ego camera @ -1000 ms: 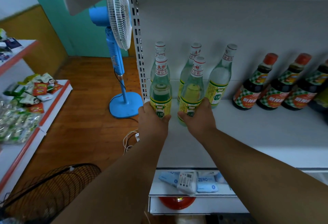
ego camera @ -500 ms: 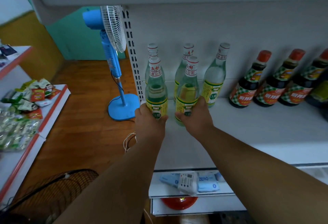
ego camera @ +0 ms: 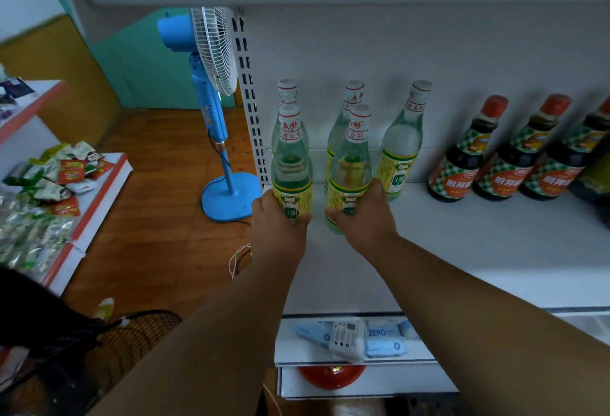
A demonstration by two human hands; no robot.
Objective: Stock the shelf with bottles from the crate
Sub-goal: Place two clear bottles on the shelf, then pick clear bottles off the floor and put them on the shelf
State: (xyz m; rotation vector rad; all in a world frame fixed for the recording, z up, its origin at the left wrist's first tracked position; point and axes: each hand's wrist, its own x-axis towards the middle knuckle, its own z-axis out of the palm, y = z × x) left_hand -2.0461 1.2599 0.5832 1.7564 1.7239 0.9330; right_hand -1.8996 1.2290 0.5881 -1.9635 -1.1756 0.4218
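My left hand (ego camera: 280, 222) grips the base of a clear bottle with a yellow-green label (ego camera: 291, 165), standing upright at the left end of the white shelf (ego camera: 495, 250). My right hand (ego camera: 364, 217) grips a second matching bottle (ego camera: 351, 168) just to its right. Both stand in a front row. Behind them three more clear bottles (ego camera: 404, 138) line the shelf's back wall. The crate is out of view.
Three dark sauce bottles (ego camera: 462, 158) with red caps stand at the right along the back. A blue standing fan (ego camera: 211, 105) is on the wooden floor to the left, beside a snack rack (ego camera: 66, 184). A lower shelf holds blue packets (ego camera: 383, 338). A dark wire basket (ego camera: 132, 343) sits bottom left.
Both hands keep hold of the two front bottles, which stay in place on the shelf. Only the camera view shifts slightly.
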